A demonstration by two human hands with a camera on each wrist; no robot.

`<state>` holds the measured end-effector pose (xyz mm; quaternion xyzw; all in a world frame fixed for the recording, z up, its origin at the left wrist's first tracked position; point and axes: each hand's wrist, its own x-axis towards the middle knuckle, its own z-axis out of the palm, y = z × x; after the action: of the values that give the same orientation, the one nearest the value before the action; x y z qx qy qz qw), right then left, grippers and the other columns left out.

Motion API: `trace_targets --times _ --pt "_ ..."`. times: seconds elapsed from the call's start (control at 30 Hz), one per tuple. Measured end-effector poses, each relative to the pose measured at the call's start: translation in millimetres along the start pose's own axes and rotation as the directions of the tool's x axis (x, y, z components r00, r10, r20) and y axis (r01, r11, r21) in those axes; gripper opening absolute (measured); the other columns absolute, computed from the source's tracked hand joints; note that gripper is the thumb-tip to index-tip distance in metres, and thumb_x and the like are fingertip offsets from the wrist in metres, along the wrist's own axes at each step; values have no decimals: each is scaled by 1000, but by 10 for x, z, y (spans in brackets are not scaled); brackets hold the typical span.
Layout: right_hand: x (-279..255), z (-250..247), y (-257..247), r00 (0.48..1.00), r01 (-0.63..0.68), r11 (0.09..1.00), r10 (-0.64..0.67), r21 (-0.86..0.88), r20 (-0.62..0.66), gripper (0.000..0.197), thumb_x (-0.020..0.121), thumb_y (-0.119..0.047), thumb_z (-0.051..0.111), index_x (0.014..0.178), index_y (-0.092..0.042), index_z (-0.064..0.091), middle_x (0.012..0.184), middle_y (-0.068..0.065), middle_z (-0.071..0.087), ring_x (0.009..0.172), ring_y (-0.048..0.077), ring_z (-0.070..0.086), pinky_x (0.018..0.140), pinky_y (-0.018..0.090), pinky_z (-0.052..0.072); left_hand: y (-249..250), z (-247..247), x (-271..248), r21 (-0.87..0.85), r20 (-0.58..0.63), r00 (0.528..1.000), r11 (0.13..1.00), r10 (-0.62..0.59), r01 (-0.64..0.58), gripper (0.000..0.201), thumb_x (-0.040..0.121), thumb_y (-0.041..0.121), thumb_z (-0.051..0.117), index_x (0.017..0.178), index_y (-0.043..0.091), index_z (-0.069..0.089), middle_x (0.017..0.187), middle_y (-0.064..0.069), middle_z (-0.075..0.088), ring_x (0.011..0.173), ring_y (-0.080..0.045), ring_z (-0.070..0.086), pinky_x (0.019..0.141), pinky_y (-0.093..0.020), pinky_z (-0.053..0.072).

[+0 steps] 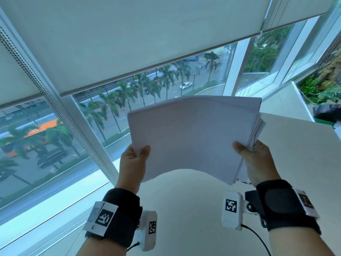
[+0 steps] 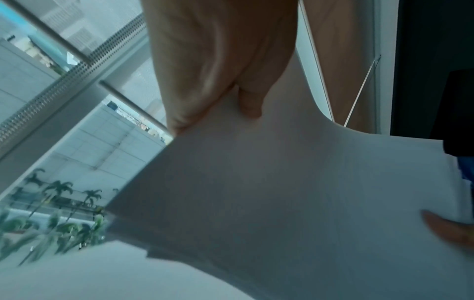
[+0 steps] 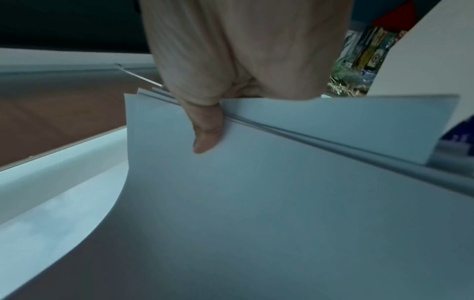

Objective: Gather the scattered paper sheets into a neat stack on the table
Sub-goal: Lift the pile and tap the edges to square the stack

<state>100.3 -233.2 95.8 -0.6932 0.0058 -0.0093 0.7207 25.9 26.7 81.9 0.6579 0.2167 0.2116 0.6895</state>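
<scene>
A bundle of white paper sheets (image 1: 191, 133) is lifted in the air above the white table (image 1: 295, 154), bowed upward in the middle. My left hand (image 1: 135, 159) pinches its near left corner, thumb on top. My right hand (image 1: 252, 156) pinches the right edge, where several sheets fan out unevenly. In the left wrist view the paper sheets (image 2: 282, 192) spread below the left hand (image 2: 220, 81). In the right wrist view the right hand's thumb (image 3: 205, 130) presses on the top of the paper sheets (image 3: 282, 203), with offset sheet edges showing beside it.
A large window (image 1: 110, 111) with a lowered roller blind (image 1: 129, 43) and a bead chain (image 1: 46, 93) runs along the table's left and far side. Dark and green clutter (image 1: 326, 113) lies at the far right beyond the table.
</scene>
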Motion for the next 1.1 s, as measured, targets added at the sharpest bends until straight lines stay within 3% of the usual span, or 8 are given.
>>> trace_targets --times 0.07,0.13,0.23,0.33,0.53,0.73,0.87,1.1 --pt "-28 64 122 1000 -25 999 25 34 -7 12 68 -19 75 75 -25 68 69 -14 73 79 16 66 83 35 52 -44 31 -30 -33 -26 1000 999 0 -1 21 89 5 55 81 23 64 84 0 67 78 -21 61 80 -36 50" --pt "-60 120 211 999 -33 998 32 55 9 9 70 -27 75 76 -22 69 74 -8 71 75 13 67 76 29 55 -88 39 -49 -47 -36 999 999 -4 3 23 89 4 54 83 23 64 84 0 67 77 -19 61 75 -31 49" --pt "-87 177 324 999 -35 998 36 46 -8 15 86 -4 58 79 -16 63 60 -16 69 56 -9 62 60 11 51 -170 15 -86 -41 -38 999 999 -9 7 22 89 4 54 83 22 65 85 -4 66 78 -21 60 72 -27 51" --pt "-103 205 446 998 -55 998 55 39 -25 26 87 -1 57 77 -25 62 63 -20 68 60 -13 62 64 8 48 -252 -10 -139 -41 -51 999 999 -16 13 20 88 3 55 81 18 65 83 -4 65 77 -20 59 65 -17 52" --pt "-111 212 482 994 -86 996 85 7 64 26 81 1 64 79 -25 59 81 -5 63 75 13 59 66 18 49 -362 -55 -143 22 -34 999 999 -26 27 17 81 6 66 82 22 63 82 -1 67 76 -19 60 72 -29 48" --pt "-32 167 542 992 -108 994 107 19 70 34 66 -10 74 91 -25 58 92 1 65 85 20 61 77 31 51 -406 -146 -58 -21 2 999 998 -54 54 31 64 19 71 95 19 63 92 -4 69 80 -19 65 70 -26 51" --pt "10 127 593 995 -90 996 89 23 48 38 76 3 68 91 -28 54 96 1 61 90 21 58 78 32 48 -440 -203 1 -77 65 995 994 -73 78 51 51 30 75 100 16 64 94 -3 71 80 -15 67 67 -24 53" --pt "74 163 694 988 -140 987 144 -76 52 32 80 -3 65 105 -21 55 105 6 64 100 27 60 90 42 48 -567 -243 84 -7 126 976 984 -176 178 30 71 17 70 100 14 66 100 -8 69 98 -30 63 84 -34 48"
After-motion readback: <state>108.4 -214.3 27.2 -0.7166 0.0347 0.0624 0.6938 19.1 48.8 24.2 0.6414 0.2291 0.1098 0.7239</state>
